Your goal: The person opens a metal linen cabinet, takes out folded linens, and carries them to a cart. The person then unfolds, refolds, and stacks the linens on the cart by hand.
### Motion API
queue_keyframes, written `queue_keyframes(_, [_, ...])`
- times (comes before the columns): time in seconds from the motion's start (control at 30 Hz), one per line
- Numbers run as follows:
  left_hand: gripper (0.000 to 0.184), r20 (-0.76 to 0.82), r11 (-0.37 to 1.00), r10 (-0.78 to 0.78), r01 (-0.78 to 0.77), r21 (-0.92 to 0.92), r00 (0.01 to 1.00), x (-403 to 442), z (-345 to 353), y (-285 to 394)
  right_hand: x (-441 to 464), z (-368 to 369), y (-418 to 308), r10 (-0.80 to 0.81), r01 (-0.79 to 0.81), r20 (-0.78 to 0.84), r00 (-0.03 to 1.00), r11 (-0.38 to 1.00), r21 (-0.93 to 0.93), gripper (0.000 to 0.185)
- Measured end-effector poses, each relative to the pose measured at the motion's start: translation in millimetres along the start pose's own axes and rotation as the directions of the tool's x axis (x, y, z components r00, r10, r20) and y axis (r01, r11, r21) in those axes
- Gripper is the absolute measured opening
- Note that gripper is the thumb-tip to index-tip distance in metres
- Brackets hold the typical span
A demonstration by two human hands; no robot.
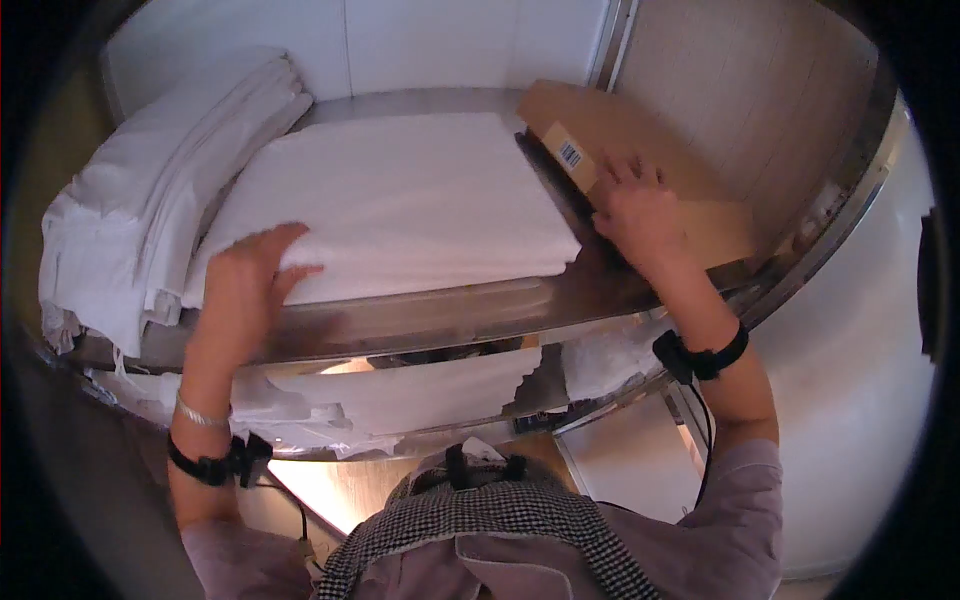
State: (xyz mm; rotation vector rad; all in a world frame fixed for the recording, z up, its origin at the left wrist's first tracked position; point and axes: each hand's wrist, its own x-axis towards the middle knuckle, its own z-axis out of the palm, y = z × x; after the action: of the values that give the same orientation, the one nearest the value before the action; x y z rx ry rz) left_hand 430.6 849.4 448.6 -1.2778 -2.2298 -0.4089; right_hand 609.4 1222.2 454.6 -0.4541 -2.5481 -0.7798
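Observation:
A folded white cloth stack (pixel 410 200) lies flat on a metal shelf (pixel 440 320). Over its front left corner is my left hand (pixel 250 280), thumb and fingers apart and holding nothing; whether it touches the cloth is hard to tell. My right hand (pixel 640 210) is at a brown cardboard box (pixel 705 165) with a barcode label (pixel 570 152), to the right of the stack. Its fingers are spread and slightly blurred, over the box's near left part. Contact with the box is not certain.
Another bundle of folded white cloth (pixel 150 190) lies at the shelf's left end, partly over its front edge. On a lower shelf are more white cloth or plastic items (pixel 430 390). A white wall panel (pixel 470 45) closes the back, and a wood-grain panel (pixel 760 90) the right.

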Motion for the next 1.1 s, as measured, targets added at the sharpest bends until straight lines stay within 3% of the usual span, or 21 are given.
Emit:
queue_keyframes(0.1, [0.035, 0.049, 0.997, -0.067, 0.070, -0.046, 0.997, 21, -12, 1, 3, 3, 7, 0.023, -0.025, 0.067, 0.998, 0.999, 0.024, 0.053])
queue_keyframes(0.2, [0.033, 0.038, 0.994, -0.062, 0.065, -0.082, 0.997, 33, -12, -10, -2, -13, 1, -0.049, 0.051, -0.015, 0.999, 0.989, 0.141, 0.063])
queue_keyframes(0.23, [0.034, 0.046, 0.995, -0.044, 0.048, -0.087, 0.998, 35, -12, -14, -8, -27, -8, -0.142, 0.146, -0.041, 0.989, 0.890, 0.433, 0.068])
queue_keyframes(0.27, [0.035, 0.054, 0.996, -0.023, 0.028, -0.089, 0.998, 37, -12, -17, -13, -38, -18, -0.220, 0.223, -0.093, 0.971, 0.697, 0.681, 0.073])
queue_keyframes(0.4, [0.037, 0.059, 0.992, -0.048, 0.054, -0.113, 0.997, 44, -10, -24, -11, -61, -57, -0.225, 0.307, -0.209, 0.952, 0.680, 0.666, 0.082])
queue_keyframes(0.47, [0.035, -0.013, 0.985, -0.069, 0.066, -0.158, 0.998, 47, -6, -30, -2, -64, -67, -0.308, 0.460, -0.382, 0.871, 0.783, 0.419, 0.083])
queue_keyframes(0.5, [0.035, -0.015, 0.986, -0.075, 0.072, -0.148, 0.997, 50, -7, -34, 4, -61, -69, -0.309, 0.467, -0.391, 0.867, 0.777, 0.421, 0.083])
queue_keyframes(0.57, [0.038, 0.149, 0.968, -0.124, 0.153, -0.199, 0.981, 56, -10, -37, 15, -46, -67, -0.368, 0.445, -0.255, 0.894, 0.662, 0.603, 0.075])
queue_keyframes(0.67, [0.039, 0.128, 0.949, -0.091, 0.125, -0.290, 0.988, 56, -11, -36, 26, -36, -62, -0.306, 0.375, -0.231, 0.923, 0.587, 0.717, 0.065])
queue_keyframes(0.8, [0.039, 0.167, 0.964, -0.166, 0.196, -0.182, 0.972, 53, -12, -35, 37, -25, -54, -0.296, 0.334, -0.206, 0.933, 0.497, 0.801, 0.059])
queue_keyframes(0.87, [0.038, 0.082, 0.991, -0.107, 0.114, -0.074, 0.991, 41, -13, -27, 28, -34, -61, -0.286, 0.330, -0.175, 0.942, 0.696, 0.637, 0.047])
queue_keyframes(0.93, [0.040, 0.270, 0.982, -0.153, 0.176, -0.064, 0.951, 21, -22, -18, 15, -39, -59, -0.345, 0.387, -0.182, 0.921, 0.755, 0.529, 0.043])
queue_keyframes(1.0, [0.050, 0.111, 0.975, 0.064, -0.038, -0.217, 0.992, -13, -8, -32, 4, -38, -60, -0.399, 0.442, -0.191, 0.897, 0.796, 0.413, 0.040])
queue_keyframes(1.03, [0.050, 0.100, 0.978, 0.064, -0.042, -0.206, 0.993, -25, -10, -34, -1, -33, -63, -0.386, 0.466, -0.266, 0.883, 0.789, 0.401, 0.041])
queue_keyframes(1.1, [0.059, 0.063, 0.998, -0.064, 0.064, -0.004, 0.996, -44, -15, -36, -2, -31, -64, -0.370, 0.495, -0.355, 0.858, 0.780, 0.383, 0.044])
